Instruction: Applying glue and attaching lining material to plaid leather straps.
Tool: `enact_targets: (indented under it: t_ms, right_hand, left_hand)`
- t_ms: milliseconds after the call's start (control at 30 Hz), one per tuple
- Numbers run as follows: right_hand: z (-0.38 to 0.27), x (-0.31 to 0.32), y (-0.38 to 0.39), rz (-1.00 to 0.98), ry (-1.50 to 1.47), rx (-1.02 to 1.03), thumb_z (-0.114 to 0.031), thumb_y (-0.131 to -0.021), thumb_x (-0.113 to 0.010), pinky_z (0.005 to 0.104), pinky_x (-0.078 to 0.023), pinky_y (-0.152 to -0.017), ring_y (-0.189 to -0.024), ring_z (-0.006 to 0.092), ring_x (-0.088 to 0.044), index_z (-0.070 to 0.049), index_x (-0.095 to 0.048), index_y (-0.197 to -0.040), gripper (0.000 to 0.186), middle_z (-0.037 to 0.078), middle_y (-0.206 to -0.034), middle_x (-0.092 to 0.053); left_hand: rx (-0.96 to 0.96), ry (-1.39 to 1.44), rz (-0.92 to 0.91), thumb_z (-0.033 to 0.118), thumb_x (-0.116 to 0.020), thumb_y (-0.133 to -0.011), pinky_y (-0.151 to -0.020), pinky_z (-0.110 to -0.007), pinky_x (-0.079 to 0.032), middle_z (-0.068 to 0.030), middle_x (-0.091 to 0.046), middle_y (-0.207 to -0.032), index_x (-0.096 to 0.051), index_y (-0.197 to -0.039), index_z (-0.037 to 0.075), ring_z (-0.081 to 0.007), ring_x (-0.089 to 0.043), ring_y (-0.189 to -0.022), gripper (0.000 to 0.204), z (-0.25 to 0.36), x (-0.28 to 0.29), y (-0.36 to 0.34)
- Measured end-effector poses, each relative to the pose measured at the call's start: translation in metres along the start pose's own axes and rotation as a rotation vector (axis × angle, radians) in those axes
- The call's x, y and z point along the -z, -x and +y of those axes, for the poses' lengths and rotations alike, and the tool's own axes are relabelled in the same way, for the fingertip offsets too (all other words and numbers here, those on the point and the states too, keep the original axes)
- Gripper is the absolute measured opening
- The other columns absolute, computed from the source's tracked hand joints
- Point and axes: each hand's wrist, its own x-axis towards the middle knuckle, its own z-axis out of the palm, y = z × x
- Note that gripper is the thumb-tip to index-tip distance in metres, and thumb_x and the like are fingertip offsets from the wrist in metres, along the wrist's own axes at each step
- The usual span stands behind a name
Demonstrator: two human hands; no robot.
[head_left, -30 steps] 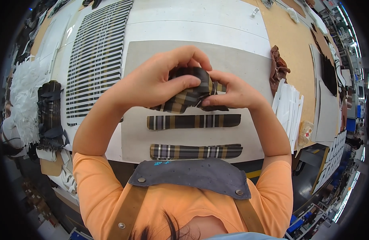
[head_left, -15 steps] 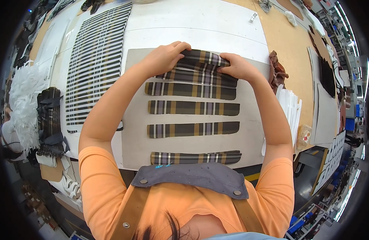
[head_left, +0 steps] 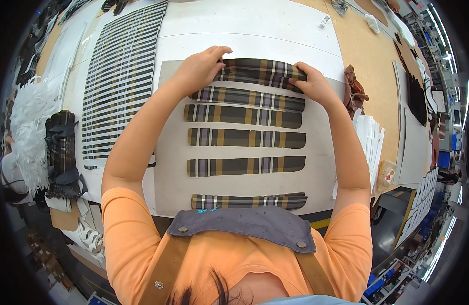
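Between my hands, at the far end of the grey board point(head_left: 171, 168), a dark plaid fabric strip point(head_left: 260, 70) stretches from side to side. My left hand point(head_left: 206, 68) has its fingers closed on the strip's left end. Thumb and fingers of my right hand point(head_left: 311, 84) pinch its right end. Just nearer to me lies another plaid piece point(head_left: 249, 97), flat on the board. More plaid pieces follow in a column toward my body: one wide piece point(head_left: 244, 116), then others point(head_left: 247, 138), point(head_left: 247, 166), and the nearest piece point(head_left: 249, 200) by my apron.
To the left lies a long sheet of plaid strips point(head_left: 120, 86) on the white table. White shredded strips point(head_left: 33, 132) and a dark plaid bundle point(head_left: 61, 147) are at the far left. On the right are brown crumpled fabric point(head_left: 355, 91), white strips point(head_left: 366, 140) and a plastic-wrapped item point(head_left: 387, 173).
The strip in my hands has spread out flatter and wider, and my hands have moved apart. The piece just below it now lies uncovered on the board.
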Motion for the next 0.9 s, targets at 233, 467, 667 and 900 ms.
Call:
enact_targets:
  t_ms: [233,467,667,900]
  right_hand:
    - [0.027,0.007,-0.006,0.053,0.064,0.001,-0.011,-0.081,-0.064,0.0339,-0.046,-0.075,-0.081,0.0244,-0.057,0.000,-0.057,-0.102,0.025,0.015,-0.090,-0.063]
    - [0.070,0.044,0.040,0.236,0.154,-0.168,-0.015,-0.081,-0.066,0.0322,-0.045,-0.076,-0.082,0.0222,-0.056,0.001,-0.056,-0.109,0.034,0.012,-0.091,-0.061]
    - [0.062,0.048,0.110,0.274,0.223,-0.283,-0.025,-0.084,-0.066,0.0363,-0.044,-0.089,-0.103,0.0314,-0.058,0.000,-0.053,-0.122,0.047,0.018,-0.109,-0.061]
    - [0.117,0.115,0.238,0.869,0.850,-0.545,-0.035,-0.091,-0.056,0.0424,-0.041,-0.097,-0.113,0.0378,-0.052,0.003,-0.052,-0.123,0.050,0.023,-0.120,-0.056]
  left_hand:
    - [-0.037,-0.206,0.082,0.007,-0.059,-0.086,-0.087,-0.039,-0.041,-0.0071,-0.059,-0.107,-0.057,-0.107,0.008,-0.0255,-0.055,-0.099,0.021,0.012,-0.003,0.011]
    - [-0.025,-0.092,-0.287,0.025,-0.046,-0.097,-0.109,-0.043,-0.028,-0.0076,-0.045,-0.139,-0.051,-0.128,0.007,-0.0278,-0.039,-0.130,0.036,0.064,-0.009,0.063]
    - [0.029,-0.214,-0.326,0.037,-0.036,-0.100,-0.114,-0.045,-0.020,-0.0056,-0.032,-0.150,-0.040,-0.139,0.008,-0.0271,-0.024,-0.140,0.049,0.061,-0.015,0.066]
    - [0.019,-0.213,-0.263,0.036,-0.038,-0.100,-0.115,-0.044,-0.018,-0.0083,-0.032,-0.149,-0.040,-0.139,0.007,-0.0274,-0.024,-0.140,0.049,0.068,-0.012,0.071]
